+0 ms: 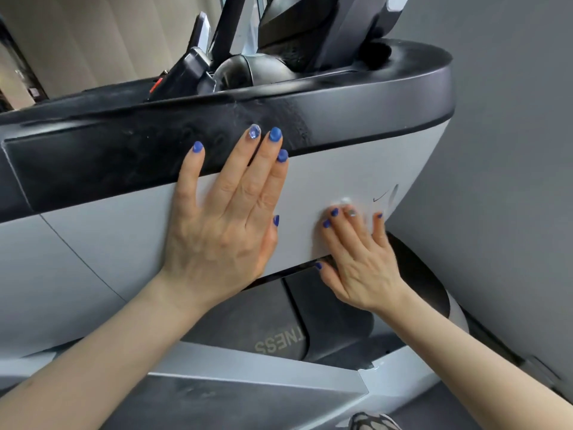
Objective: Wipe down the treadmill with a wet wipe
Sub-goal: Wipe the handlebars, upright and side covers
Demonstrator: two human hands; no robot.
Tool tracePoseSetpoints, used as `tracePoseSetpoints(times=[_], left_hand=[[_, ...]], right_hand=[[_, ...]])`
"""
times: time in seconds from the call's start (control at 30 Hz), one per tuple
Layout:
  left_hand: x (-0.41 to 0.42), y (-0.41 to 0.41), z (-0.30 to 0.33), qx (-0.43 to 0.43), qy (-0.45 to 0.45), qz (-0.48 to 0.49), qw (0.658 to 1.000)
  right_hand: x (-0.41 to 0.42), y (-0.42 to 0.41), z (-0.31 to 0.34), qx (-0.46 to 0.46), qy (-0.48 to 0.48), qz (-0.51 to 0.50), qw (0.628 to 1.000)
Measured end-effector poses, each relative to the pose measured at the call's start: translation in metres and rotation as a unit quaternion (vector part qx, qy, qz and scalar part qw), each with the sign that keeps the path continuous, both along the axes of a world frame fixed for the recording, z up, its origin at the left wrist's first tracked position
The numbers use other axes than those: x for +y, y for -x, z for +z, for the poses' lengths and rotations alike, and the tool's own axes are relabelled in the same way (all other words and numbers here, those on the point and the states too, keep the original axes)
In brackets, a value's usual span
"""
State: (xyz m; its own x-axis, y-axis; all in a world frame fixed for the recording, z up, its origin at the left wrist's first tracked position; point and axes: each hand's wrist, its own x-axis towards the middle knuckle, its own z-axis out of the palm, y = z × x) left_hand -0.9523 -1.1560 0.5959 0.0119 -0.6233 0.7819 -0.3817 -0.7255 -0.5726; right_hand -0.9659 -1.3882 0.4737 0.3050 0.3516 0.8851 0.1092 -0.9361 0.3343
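From the head view, the treadmill [356, 169] fills the frame: a pale grey side panel under a black upper band. The black band is streaked and smeared where the grey meets it.

The left hand [226, 218] lies flat on the panel, fingers straight and spread, fingertips reaching onto the black band. It holds nothing.

The right hand [359, 252] presses its fingertips on the grey panel near the rounded end, thumb hooked at the lower edge. A blurred white wet wipe [344, 202] shows just beyond its fingertips, against the panel; whether the fingers pinch it or only press it I cannot tell.

Above the band, a black recessed tray [412, 62] holds dark console parts, hard to identify. Below, a dark cover [266, 324] carries partial lettering.
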Motion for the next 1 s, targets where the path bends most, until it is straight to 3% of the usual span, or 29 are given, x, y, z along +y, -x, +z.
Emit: tracePoseSetpoints(times=[0.1, 0.2, 0.27, 0.37, 0.6, 0.83, 1.0], left_hand=[[0.002, 0.0, 0.001, 0.001, -0.003, -0.001, 1.0], [0.003, -0.002, 0.001, -0.005, -0.006, -0.002, 1.0], [0.002, -0.003, 0.0, -0.009, -0.004, -0.002, 1.0], [0.0, -0.003, -0.002, -0.013, 0.001, 0.002, 1.0], [0.002, -0.002, 0.0, -0.014, -0.012, 0.004, 1.0], [-0.002, 0.001, -0.001, 0.003, 0.005, -0.016, 1.0], [-0.018, 0.004, -0.006, 0.024, -0.011, -0.023, 0.999]], right_hand=[[0.014, -0.009, 0.006, -0.002, 0.072, 0.03, 0.997], [-0.028, -0.007, -0.01, 0.009, 0.181, 0.009, 0.983], [-0.068, -0.001, -0.018, 0.013, 0.205, -0.021, 0.978], [-0.092, 0.006, -0.014, 0.019, 0.206, -0.035, 0.978], [-0.018, -0.01, 0.044, -0.028, 0.161, 0.033, 0.986], [-0.091, 0.003, 0.01, -0.005, 0.201, -0.042, 0.979], [-0.041, -0.009, 0.044, -0.053, 0.156, 0.021, 0.986]])
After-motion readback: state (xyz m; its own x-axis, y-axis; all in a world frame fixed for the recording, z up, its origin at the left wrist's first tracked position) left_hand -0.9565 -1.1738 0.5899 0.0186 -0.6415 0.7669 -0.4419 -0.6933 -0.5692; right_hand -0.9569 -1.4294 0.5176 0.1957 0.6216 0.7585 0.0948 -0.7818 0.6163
